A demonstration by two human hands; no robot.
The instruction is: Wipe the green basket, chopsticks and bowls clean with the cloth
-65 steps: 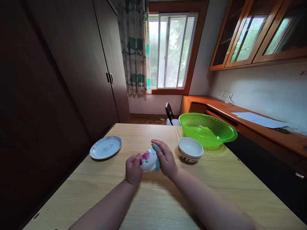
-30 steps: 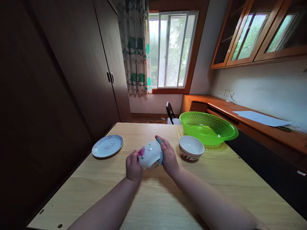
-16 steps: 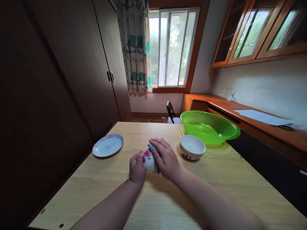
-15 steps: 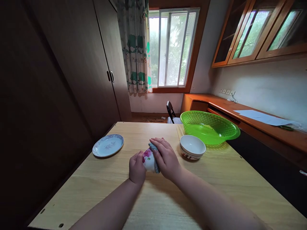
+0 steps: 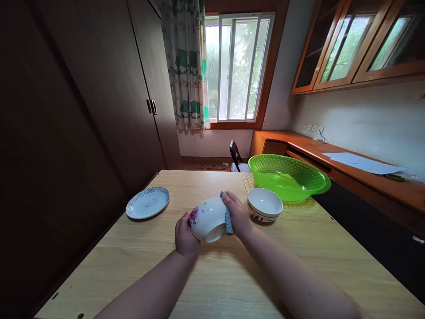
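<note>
A white bowl (image 5: 210,218) with pink flowers is held above the table, tilted so its foot ring faces toward me and down. My left hand (image 5: 186,235) grips its left side, the fingers closed round the rim. On the bowl's right side my right hand (image 5: 238,217) presses a blue-grey patterned cloth (image 5: 228,220) against it, fingers bent over the cloth. Right of my hands stand stacked white bowls (image 5: 264,204), with a pattern on the lower outside. A white plate (image 5: 148,203) with a blue-grey border lies to the left.
A big green plastic basket (image 5: 288,177) sits at the table's far right, behind the stacked bowls. Light wooden chopsticks (image 5: 247,182) lie beside it. The wooden table (image 5: 139,261) has a dark wardrobe along its left. Beyond the far edge is a chair (image 5: 236,155).
The flowered bowl has turned, so more of its outside and its foot ring show. My right hand and the cloth have moved right, off the bowl's front.
</note>
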